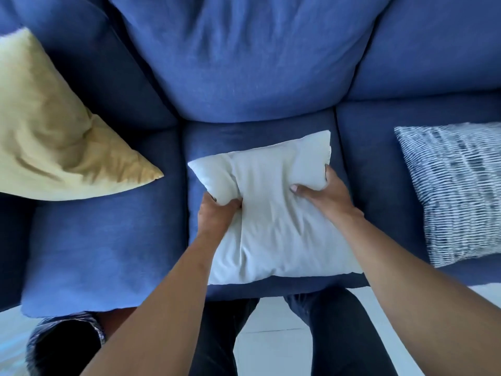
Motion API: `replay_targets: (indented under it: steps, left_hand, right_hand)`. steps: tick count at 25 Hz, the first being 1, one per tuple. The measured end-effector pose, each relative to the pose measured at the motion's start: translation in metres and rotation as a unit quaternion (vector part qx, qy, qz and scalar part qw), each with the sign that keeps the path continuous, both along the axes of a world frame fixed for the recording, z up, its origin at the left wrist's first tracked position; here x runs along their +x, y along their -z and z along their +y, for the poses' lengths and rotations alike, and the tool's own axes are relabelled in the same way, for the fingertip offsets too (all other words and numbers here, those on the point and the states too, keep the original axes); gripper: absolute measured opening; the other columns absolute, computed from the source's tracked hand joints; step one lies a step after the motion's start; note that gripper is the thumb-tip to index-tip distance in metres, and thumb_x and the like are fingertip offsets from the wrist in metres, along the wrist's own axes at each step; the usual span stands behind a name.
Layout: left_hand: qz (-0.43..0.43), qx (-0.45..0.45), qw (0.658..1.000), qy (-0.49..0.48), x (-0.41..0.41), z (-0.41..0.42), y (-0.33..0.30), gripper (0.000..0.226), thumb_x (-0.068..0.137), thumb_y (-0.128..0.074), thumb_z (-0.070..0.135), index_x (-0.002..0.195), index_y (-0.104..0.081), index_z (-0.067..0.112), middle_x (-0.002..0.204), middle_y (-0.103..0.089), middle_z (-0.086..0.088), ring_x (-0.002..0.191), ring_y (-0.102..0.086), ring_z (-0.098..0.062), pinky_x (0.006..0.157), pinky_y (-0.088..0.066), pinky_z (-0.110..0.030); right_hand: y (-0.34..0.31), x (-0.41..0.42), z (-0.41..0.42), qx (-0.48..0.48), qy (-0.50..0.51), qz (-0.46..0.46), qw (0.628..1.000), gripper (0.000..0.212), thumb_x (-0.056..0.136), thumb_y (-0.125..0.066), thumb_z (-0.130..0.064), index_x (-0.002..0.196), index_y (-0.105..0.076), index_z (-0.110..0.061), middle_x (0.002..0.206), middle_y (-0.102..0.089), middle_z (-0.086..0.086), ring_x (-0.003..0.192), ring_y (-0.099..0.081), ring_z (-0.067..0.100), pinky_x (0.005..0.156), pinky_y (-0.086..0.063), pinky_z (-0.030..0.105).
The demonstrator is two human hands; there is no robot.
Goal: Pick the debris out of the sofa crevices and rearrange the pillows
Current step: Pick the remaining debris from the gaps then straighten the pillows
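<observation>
Blue sofa point(254, 63) upholstery fills nearly the whole head view, with three seat cushions below plump back cushions and pale floor tiles point(268, 316) along the bottom edge. On the middle seat cushion point(217, 137) lies a white pillow point(273, 213), and both hands grip it. The left hand point(215, 213) has its fingers curled into a bunched fold of fabric at the pillow's left edge, thumb and fingers closed tight around it. The right hand point(322, 195) clamps the pillow's right side, thumb pressed flat on top and pointing left, the other fingers wrapped round the edge and mostly hidden beneath it. A small tag shows on the pillow's far right seam, too small to read. Both bare forearms reach in from the bottom of the frame, above dark trousers point(325, 321). A mustard-yellow pillow point(54, 137) rests tilted on the left seat cushion against the backrest, well apart from the white one. A blue-and-white striped pillow point(458, 191) lies flat on the right seat cushion. A dark patterned object point(65, 346) sits on the floor at the lower left, unclear what.
</observation>
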State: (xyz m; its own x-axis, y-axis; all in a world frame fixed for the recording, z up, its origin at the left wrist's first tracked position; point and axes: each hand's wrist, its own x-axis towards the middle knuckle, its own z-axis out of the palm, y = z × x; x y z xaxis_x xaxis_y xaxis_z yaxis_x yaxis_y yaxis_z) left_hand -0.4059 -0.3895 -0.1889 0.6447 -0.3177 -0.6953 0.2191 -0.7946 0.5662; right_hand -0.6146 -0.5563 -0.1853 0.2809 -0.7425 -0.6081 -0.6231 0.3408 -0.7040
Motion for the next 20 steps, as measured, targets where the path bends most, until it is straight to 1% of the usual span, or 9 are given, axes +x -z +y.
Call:
replay_targets:
  steps: [3,6,9,12,14,17,18,20]
  left_hand:
    - [-0.014,-0.060,0.998,-0.026,0.001,0.005,-0.058,0.054,0.063,-0.081,0.046,0.111,-0.058,0.040,0.104,-0.070,0.015,0.098,-0.067,-0.015,0.088,-0.057,-0.045]
    - [-0.030,-0.100,0.994,-0.032,0.004,0.007,-0.126,0.051,0.062,-0.082,0.050,0.108,-0.060,0.042,0.100,-0.071,0.017,0.094,-0.069,-0.013,0.085,-0.059,-0.044]
    - [-0.051,-0.137,0.989,-0.019,0.006,0.006,-0.185,0.046,0.065,-0.082,0.051,0.105,-0.061,0.046,0.099,-0.072,0.020,0.096,-0.069,-0.013,0.083,-0.059,-0.042]
    - [-0.064,-0.160,0.985,-0.025,0.005,-0.001,-0.230,0.043,0.063,-0.084,0.047,0.100,-0.065,0.040,0.092,-0.074,0.017,0.091,-0.072,-0.016,0.079,-0.060,-0.041]
    - [-0.081,-0.166,0.982,-0.026,0.005,-0.004,-0.249,0.043,0.061,-0.084,0.045,0.099,-0.066,0.037,0.091,-0.075,0.013,0.090,-0.072,-0.017,0.080,-0.060,-0.044]
    - [-0.092,-0.181,0.979,-0.031,0.010,-0.011,-0.260,0.047,0.059,-0.084,0.042,0.102,-0.067,0.033,0.096,-0.075,0.009,0.093,-0.071,-0.019,0.084,-0.059,-0.048]
    - [-0.093,-0.181,0.978,-0.035,0.014,-0.013,-0.260,0.046,0.059,-0.084,0.040,0.102,-0.067,0.032,0.097,-0.075,0.008,0.093,-0.071,-0.019,0.084,-0.059,-0.048]
    - [-0.102,-0.172,0.979,-0.036,0.022,-0.017,-0.257,0.045,0.060,-0.082,0.039,0.101,-0.068,0.029,0.096,-0.075,0.007,0.092,-0.071,-0.018,0.085,-0.059,-0.048]
  right_hand:
    - [-0.057,-0.003,0.004,-0.028,0.003,-0.051,0.998,0.063,0.062,-0.085,-0.055,0.117,-0.055,-0.047,0.111,-0.069,-0.026,0.106,-0.066,0.000,0.097,-0.054,0.035]
    - [-0.120,-0.009,0.001,-0.050,0.002,-0.099,0.994,0.061,0.064,-0.087,-0.050,0.116,-0.057,-0.046,0.109,-0.071,-0.027,0.100,-0.067,-0.006,0.091,-0.055,0.031]
    - [-0.173,-0.017,-0.006,-0.045,0.033,-0.153,0.987,0.061,0.062,-0.090,-0.049,0.114,-0.058,-0.045,0.106,-0.073,-0.024,0.096,-0.070,-0.003,0.081,-0.056,0.027]
    - [-0.213,-0.022,-0.017,-0.035,0.063,-0.187,0.980,0.057,0.060,-0.091,-0.053,0.107,-0.063,-0.038,0.102,-0.075,-0.020,0.092,-0.072,0.000,0.080,-0.057,0.029]
    - [-0.233,-0.024,-0.026,-0.031,0.053,-0.206,0.977,0.051,0.063,-0.092,-0.046,0.106,-0.067,-0.033,0.102,-0.076,-0.014,0.091,-0.073,0.005,0.078,-0.057,0.030]
    - [-0.245,-0.020,-0.044,-0.032,0.059,-0.202,0.977,0.040,0.067,-0.088,-0.027,0.101,-0.069,-0.026,0.094,-0.078,-0.008,0.087,-0.075,0.013,0.069,-0.057,0.028]
    - [-0.246,-0.017,-0.050,-0.035,0.067,-0.195,0.978,0.039,0.066,-0.086,-0.023,0.101,-0.068,-0.023,0.092,-0.077,-0.006,0.086,-0.075,0.017,0.067,-0.057,0.029]
    - [-0.245,-0.011,-0.059,-0.040,0.082,-0.184,0.979,0.042,0.065,-0.082,-0.021,0.103,-0.064,-0.021,0.097,-0.075,-0.001,0.088,-0.073,0.020,0.069,-0.058,0.033]
